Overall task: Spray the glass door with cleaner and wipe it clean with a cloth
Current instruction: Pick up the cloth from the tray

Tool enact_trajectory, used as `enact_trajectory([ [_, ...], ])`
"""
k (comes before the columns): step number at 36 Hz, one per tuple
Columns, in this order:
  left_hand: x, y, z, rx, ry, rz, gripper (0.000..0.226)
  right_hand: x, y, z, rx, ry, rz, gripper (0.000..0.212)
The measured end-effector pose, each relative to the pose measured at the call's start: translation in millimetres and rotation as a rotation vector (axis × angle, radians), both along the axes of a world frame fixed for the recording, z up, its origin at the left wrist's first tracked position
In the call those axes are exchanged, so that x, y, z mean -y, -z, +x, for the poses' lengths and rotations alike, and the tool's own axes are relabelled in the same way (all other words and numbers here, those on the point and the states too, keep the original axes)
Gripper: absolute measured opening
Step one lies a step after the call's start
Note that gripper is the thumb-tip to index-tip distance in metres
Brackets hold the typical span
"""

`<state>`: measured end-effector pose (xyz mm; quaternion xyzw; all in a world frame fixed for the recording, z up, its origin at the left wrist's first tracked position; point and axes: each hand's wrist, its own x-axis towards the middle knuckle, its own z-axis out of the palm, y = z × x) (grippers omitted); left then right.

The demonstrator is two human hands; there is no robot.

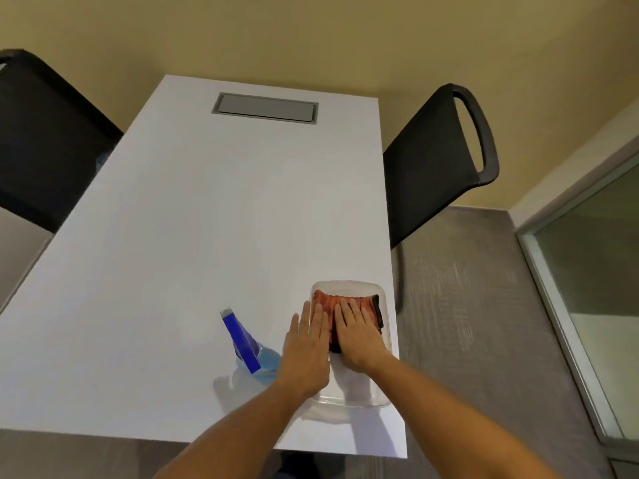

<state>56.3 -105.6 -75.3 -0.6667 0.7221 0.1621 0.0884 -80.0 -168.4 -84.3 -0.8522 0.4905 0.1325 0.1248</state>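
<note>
I see both hands flat, fingers spread, clamped on nothing: left hand (306, 350) and right hand (358, 335) press the cloth (345, 300) inside the clear tray (349, 401), probably to gather it. The spray bottle (247, 344) stands left of the tray on the table (207, 219); the glass door (594, 271) lies right.

hands (333, 344) flat on cloth (349, 302), spray bottle (247, 344) beside
</note>
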Motion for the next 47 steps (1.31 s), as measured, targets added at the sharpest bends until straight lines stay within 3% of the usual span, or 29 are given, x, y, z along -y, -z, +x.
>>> enact_trajectory([
  [6, 1.4, -3.6, -0.8, -0.007, -0.007, 0.014, 0.087, 2.8, 10.2, -0.5, -0.053, -0.026, 0.008, 0.099],
  [15, 1.6, -9.7, -1.1, -0.020, -0.007, 0.024, 0.101, 8.9, 12.5, 0.5, -0.028, -0.028, -0.058, 0.072],
  [22, 3.5, -13.8, -1.2, -0.037, -0.006, 0.056, 0.101, 14.4, 11.6, -1.9, -0.047, -0.034, -0.069, 0.070],
  [31, 3.9, -15.3, -1.5, -0.023, -0.014, 0.051, 0.097, 15.6, -12.7, -8.0, 0.153, -0.024, -0.079, 0.038],
  [35, 4.3, -15.9, -1.8, -0.038, -0.008, 0.034, 0.096, 12.0, -23.1, -9.6, 0.280, 0.115, -0.006, 0.033],
  [40, 3.9, -20.2, -2.0, -0.060, 0.008, 0.024, 0.097, 8.4, -19.8, -14.3, 0.183, 0.073, -0.084, 0.030],
  [47, 5.9, -15.9, 0.0, -0.131, 0.028, -0.045, 0.092, 7.4, -35.2, -17.8, 0.219, 0.192, -0.026, 0.018],
])
